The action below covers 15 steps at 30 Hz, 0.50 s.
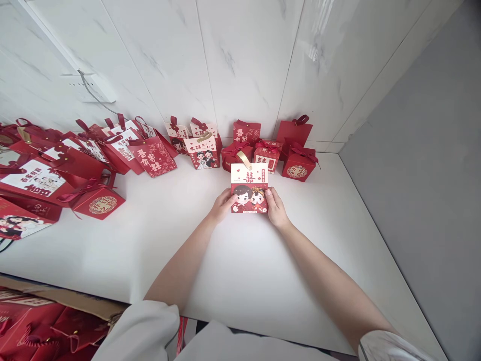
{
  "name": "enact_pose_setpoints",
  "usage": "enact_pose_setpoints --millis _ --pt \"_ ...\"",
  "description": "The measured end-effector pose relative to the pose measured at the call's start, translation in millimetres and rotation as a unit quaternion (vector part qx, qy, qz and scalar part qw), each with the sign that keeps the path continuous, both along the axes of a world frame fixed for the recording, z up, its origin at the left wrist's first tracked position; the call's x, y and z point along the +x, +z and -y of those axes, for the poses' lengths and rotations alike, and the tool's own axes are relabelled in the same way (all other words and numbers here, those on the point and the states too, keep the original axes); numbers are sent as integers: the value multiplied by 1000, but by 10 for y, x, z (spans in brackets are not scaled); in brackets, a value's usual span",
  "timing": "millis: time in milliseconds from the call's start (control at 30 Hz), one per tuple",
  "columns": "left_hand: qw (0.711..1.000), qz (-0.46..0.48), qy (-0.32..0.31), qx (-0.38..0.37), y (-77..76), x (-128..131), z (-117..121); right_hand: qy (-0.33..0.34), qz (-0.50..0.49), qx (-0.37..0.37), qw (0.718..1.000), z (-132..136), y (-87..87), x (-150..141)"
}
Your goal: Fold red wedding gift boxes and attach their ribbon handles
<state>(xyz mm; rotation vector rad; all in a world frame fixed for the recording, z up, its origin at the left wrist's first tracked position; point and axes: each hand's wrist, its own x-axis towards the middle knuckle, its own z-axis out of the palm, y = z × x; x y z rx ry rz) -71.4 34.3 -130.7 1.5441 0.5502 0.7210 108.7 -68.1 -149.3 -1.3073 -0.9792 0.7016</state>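
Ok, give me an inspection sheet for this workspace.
Surface: white tabletop, set in a corner.
Job's things: small red-and-cream paper gift box with cartoon couple, upright, between both hands.
Clutter: red gift bags massed left; red ribboned boxes along the wall.
Grippers: left hand and right hand grip the box's lower corners.
Cables: grey cord from a wall socket.
Surroundings: white marble-look tiles; grey wall right.

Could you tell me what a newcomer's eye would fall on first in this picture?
Probably the small red and cream gift bag with a cartoon couple, held at mid-table between the left hand and right hand. Next, the many red gift boxes and bags lined along the marble wall.
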Motion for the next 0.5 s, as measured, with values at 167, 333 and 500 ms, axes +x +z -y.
enact_pose_setpoints --millis 167,333,500 --pt "994 5 33 102 10 -10 3 -7 38 17 999 18 18 -19" --pt "943 -37 174 281 95 -12 53 -32 97 56 993 52 75 -32" --pt "935 -5 205 289 109 26 162 -4 149 71 986 95 105 -73"
